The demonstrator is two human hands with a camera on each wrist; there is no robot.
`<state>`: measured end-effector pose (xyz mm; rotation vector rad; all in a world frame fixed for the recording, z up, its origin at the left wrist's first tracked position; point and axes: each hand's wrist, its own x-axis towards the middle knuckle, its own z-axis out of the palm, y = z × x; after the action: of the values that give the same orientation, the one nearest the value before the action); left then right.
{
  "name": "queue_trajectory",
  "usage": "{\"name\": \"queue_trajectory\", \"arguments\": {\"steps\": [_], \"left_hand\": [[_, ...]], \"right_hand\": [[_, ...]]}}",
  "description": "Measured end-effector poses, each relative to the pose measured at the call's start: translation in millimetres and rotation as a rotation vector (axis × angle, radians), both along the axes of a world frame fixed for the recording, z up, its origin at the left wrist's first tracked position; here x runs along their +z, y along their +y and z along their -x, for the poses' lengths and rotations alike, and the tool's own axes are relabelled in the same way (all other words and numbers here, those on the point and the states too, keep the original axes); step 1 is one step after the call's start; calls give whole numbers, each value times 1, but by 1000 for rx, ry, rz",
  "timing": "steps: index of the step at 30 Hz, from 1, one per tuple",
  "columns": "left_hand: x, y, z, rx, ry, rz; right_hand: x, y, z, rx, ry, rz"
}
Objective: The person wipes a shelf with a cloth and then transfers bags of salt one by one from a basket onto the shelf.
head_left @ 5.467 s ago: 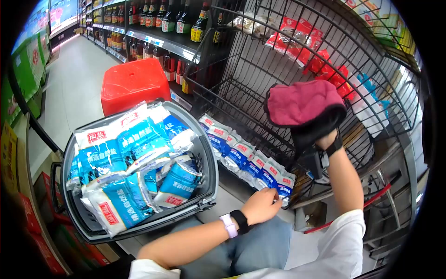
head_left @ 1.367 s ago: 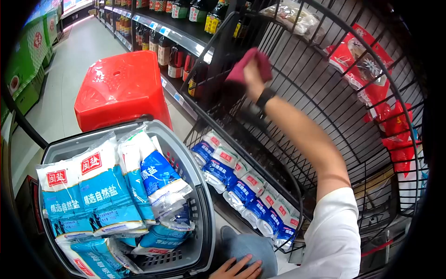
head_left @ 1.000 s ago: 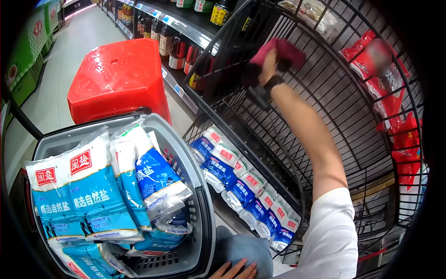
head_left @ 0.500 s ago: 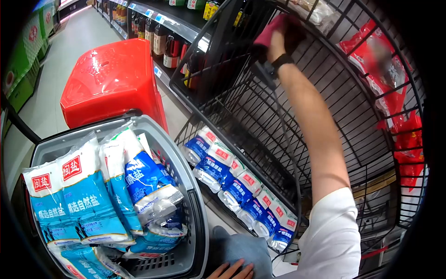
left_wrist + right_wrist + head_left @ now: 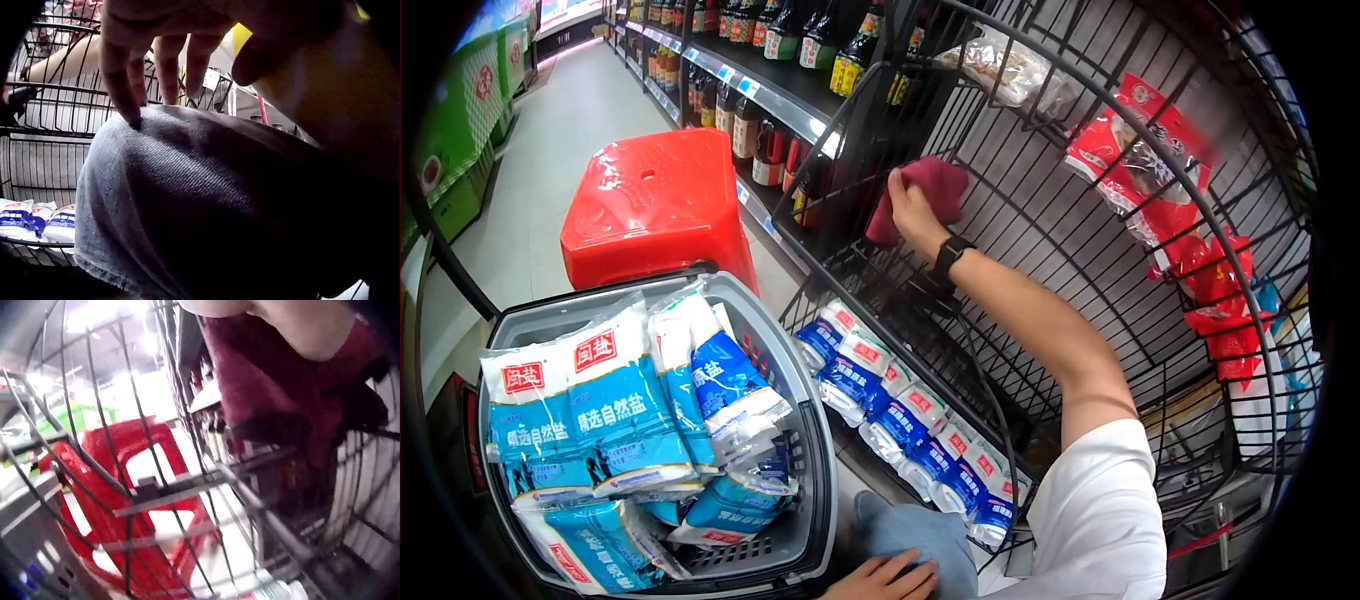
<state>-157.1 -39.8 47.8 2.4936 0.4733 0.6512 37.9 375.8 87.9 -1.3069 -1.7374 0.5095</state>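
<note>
My right hand [image 5: 915, 215] grips a bunched maroon cloth [image 5: 943, 186] at the left end of a black wire rack [image 5: 870, 312]. In the right wrist view the cloth [image 5: 250, 375] hangs beneath the fingers, close to the wires, and its dark edging shows. My left hand [image 5: 885, 578] rests on the knee in blue jeans. Its fingertips touch the denim [image 5: 169, 156] in the left wrist view. Blue-and-white salt packets [image 5: 900, 425] stand in a row along the low front of the rack, below my right forearm.
A grey basket [image 5: 825, 480] filled with teal-and-white salt bags [image 5: 620, 410] stands at left. Behind it is a red plastic stool [image 5: 650, 200]. Shelves of bottles [image 5: 770, 150] line the aisle. Red food packets [image 5: 1145, 165] lie at the rack's right side.
The cloth, earlier spread over my right hand at right, is now bunched at the rack's left; lately it moved down-left. My left hand went from near the packets to the knee.
</note>
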Motion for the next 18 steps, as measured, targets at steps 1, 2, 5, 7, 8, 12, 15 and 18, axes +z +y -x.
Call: {"name": "queue_trajectory", "arguments": {"steps": [1,2,5,7,8,12,15,18], "left_hand": [[1,0,1,-34,-6,-5],[2,1,2,-68,-13,-6],[7,0,5,-80,-7,6],[4,-1,5,-70,-12,8],[3,-2,5,-62,-17,6],[8,1,8,-67,-20,-17],[8,0,8,-78,-23,-50],[6,-1,9,-91,-8,-60]], "right_hand": [[18,-5,7,2,7,-3],[38,-2,11,-45,-17,-53],[73,9,15,-104,-141,-346],[68,17,30,-111,38,-715],[48,36,22,-144,-4,-636],[-65,45,-1,-145,-297,-385],[-53,-26,-4,84,-356,168],[-3,-57,2,43,-467,350]]}}
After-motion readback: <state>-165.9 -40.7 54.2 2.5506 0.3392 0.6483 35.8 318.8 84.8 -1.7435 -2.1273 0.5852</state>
